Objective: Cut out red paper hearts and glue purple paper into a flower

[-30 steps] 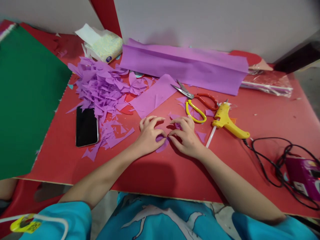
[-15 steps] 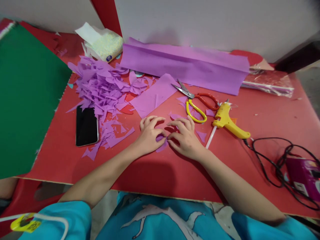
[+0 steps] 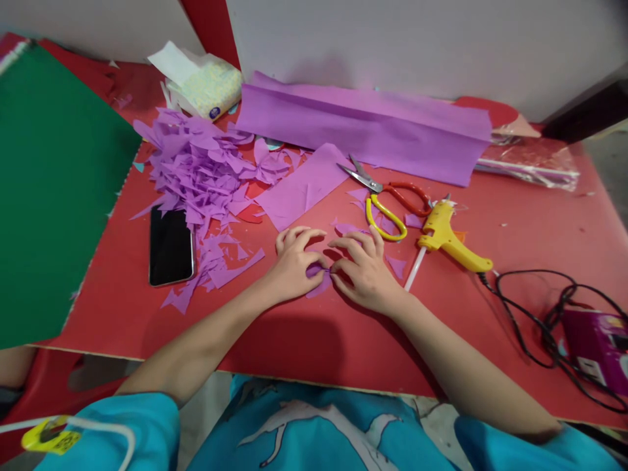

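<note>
Paper (image 3: 320, 286), purple, is showing at frame centre.
Left hand (image 3: 297, 266) and right hand (image 3: 362, 273) are pinching it together.

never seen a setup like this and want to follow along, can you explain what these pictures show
There's no machine here: a camera worn on the person's head looks forward and down, so everything is seen from there. The left hand and right hand are the person's own, bare, both pinching a small purple piece. On the red table lie a heap of purple cuttings, a phone, scissors with open blades, a yellow glue gun and a long purple sheet.
</note>
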`<move>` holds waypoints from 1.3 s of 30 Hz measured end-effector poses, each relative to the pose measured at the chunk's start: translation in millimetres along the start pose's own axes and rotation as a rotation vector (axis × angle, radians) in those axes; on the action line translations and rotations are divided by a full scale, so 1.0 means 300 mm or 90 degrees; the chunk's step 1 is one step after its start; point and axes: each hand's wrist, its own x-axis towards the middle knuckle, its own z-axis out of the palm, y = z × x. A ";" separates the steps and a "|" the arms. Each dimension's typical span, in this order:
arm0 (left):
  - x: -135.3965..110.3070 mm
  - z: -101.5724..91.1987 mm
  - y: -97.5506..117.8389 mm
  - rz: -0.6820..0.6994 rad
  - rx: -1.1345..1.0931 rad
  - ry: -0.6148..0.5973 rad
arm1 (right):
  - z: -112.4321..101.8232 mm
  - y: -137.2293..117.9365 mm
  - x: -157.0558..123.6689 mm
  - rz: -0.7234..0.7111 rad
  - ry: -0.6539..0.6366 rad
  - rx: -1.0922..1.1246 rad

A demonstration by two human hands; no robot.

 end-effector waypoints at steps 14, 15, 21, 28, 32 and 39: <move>0.002 -0.003 -0.002 0.013 -0.002 -0.015 | 0.009 0.004 0.000 0.003 -0.002 -0.039; 0.002 -0.003 -0.002 0.014 -0.003 -0.017 | 0.006 0.004 0.001 0.010 0.003 -0.034; 0.002 -0.002 -0.007 0.017 -0.010 -0.012 | 0.008 0.009 0.002 -0.007 0.014 -0.012; 0.001 0.000 -0.009 0.018 -0.013 -0.010 | 0.028 0.009 0.001 -0.044 0.041 -0.039; 0.004 -0.009 -0.008 0.016 -0.023 0.014 | 0.026 0.009 0.005 -0.017 0.076 -0.039; 0.017 -0.019 -0.010 -0.142 -0.038 0.156 | 0.017 0.027 0.006 0.109 0.175 0.030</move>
